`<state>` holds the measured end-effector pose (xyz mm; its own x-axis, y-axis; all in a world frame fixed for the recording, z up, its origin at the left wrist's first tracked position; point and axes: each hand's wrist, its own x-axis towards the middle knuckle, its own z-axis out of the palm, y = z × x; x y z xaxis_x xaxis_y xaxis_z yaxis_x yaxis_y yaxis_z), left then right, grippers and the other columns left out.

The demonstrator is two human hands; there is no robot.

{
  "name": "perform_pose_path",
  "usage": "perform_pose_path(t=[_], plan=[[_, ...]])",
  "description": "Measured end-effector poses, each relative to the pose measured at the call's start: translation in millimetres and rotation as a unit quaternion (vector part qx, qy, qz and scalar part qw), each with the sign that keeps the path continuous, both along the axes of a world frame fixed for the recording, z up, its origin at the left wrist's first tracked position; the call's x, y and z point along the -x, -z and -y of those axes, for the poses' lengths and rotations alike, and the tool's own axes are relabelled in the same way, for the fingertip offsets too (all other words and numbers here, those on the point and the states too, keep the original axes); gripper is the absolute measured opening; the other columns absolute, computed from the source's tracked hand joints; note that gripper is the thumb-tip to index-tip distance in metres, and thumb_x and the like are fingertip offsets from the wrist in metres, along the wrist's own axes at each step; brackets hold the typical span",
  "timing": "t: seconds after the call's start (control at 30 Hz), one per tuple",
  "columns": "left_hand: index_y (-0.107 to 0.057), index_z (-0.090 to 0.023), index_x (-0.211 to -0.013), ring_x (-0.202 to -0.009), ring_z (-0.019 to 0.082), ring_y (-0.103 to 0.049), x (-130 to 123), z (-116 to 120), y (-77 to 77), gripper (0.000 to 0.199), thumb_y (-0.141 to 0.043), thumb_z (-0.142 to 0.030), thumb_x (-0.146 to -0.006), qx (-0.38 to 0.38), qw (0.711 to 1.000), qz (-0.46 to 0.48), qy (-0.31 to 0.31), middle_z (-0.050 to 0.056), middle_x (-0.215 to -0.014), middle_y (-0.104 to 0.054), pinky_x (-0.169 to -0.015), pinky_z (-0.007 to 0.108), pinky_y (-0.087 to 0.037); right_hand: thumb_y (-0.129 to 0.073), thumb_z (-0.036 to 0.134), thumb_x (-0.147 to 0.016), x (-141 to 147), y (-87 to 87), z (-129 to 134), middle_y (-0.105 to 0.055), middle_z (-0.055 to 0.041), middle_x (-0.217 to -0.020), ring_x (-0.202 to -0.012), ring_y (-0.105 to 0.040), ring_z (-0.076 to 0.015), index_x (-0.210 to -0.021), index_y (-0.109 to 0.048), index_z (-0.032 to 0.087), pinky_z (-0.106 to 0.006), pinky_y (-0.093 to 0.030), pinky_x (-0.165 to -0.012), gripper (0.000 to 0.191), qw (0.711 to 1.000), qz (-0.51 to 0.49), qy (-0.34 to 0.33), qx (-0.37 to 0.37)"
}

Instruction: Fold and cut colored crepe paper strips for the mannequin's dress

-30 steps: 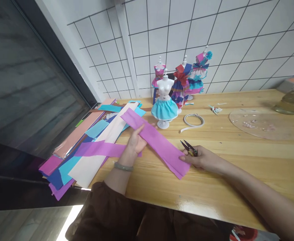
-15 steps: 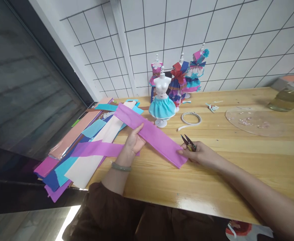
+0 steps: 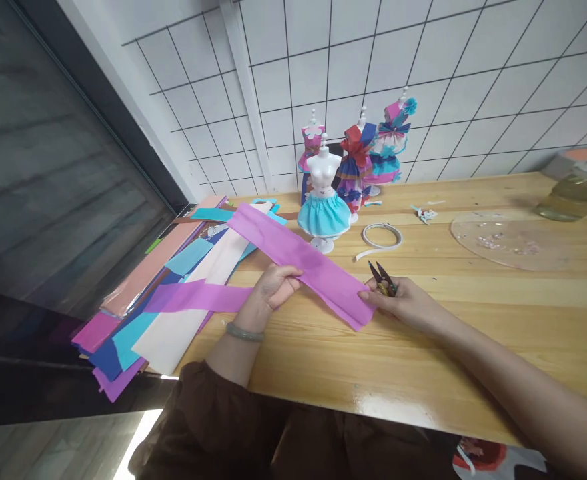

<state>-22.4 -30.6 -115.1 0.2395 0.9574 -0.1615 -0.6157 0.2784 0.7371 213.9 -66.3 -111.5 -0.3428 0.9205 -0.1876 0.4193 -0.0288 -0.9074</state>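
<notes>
A wide purple strip of crepe paper [image 3: 306, 260] stretches slantwise between my hands, above the table. My left hand [image 3: 277, 285] is closed on its lower edge near the middle, thumb on top. At the strip's right end my right hand [image 3: 396, 300] pinches a corner and also holds small dark-bladed scissors [image 3: 383, 277], whose blades are apart and point away from me. Behind the strip stands a white mini mannequin [image 3: 323, 167] wearing a turquoise skirt [image 3: 323, 213]. A second purple strip [image 3: 198, 297] passes partly behind my left forearm.
Coloured paper strips [image 3: 148, 267] lie piled at the left. Several dressed mannequins [image 3: 357, 153] stand by the tiled wall. A roll of white tape [image 3: 382, 235], a clear dish of beads [image 3: 503, 241] and a jar of yellowish liquid [image 3: 571, 193] are to the right.
My left hand has slid right along the strip's lower edge, its thumb shifting the same way. My right hand with the scissors has moved slightly right and up.
</notes>
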Motion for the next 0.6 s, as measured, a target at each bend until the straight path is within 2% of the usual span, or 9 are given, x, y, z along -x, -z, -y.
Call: perform_pose_path(t=[0.13,0.27,0.43,0.6], plan=[[-0.062,-0.01,-0.104,-0.097,0.021,-0.062,-2.4,3.3,-3.0,0.039,-0.057,0.002,-0.067,0.007,1.0,0.017,0.018,0.01,-0.1,-0.068,-0.095,0.036,-0.043,-0.056,0.06,-0.073,0.1,-0.4,0.9,-0.062,-0.0035,-0.074,-0.068,-0.055,-0.0177,-0.085,-0.061,0.017,-0.028,-0.041,-0.062,0.045,0.999,-0.015,0.002,-0.037],[-0.063,-0.01,-0.101,-0.094,0.02,-0.063,-4.9,4.7,-0.8,0.03,-0.059,-0.003,-0.073,-0.002,0.999,0.026,0.038,0.01,-0.101,-0.068,-0.094,0.035,-0.044,-0.055,0.058,-0.075,0.2,1.4,1.0,-0.064,-0.0071,-0.089,-0.082,-0.057,-0.023,-0.091,-0.06,0.017,-0.032,-0.044,-0.072,0.045,0.997,-0.009,0.039,-0.072],[-0.064,-0.01,-0.096,-0.084,0.018,-0.065,-11.4,8.6,-0.7,0.02,-0.057,-0.006,-0.077,0.015,0.998,0.011,0.063,0.009,-0.093,-0.069,-0.087,0.036,-0.048,-0.055,0.057,-0.075,6.1,4.6,2.2,-0.063,-0.0061,-0.083,-0.077,-0.056,-0.0211,-0.094,-0.061,0.017,-0.03,-0.043,-0.064,0.046,0.996,0.001,0.046,-0.074],[-0.064,-0.009,-0.096,-0.091,0.021,-0.064,-17.8,12.2,-2.1,0.019,-0.056,-0.009,-0.079,0.028,0.997,0.019,0.076,0.012,-0.097,-0.069,-0.092,0.038,-0.046,-0.054,0.054,-0.076,11.7,12.2,2.0,-0.059,-0.0024,-0.071,-0.063,-0.05,-0.0145,-0.084,-0.06,0.016,-0.026,-0.039,-0.055,0.04,0.996,-0.012,0.032,-0.076]])
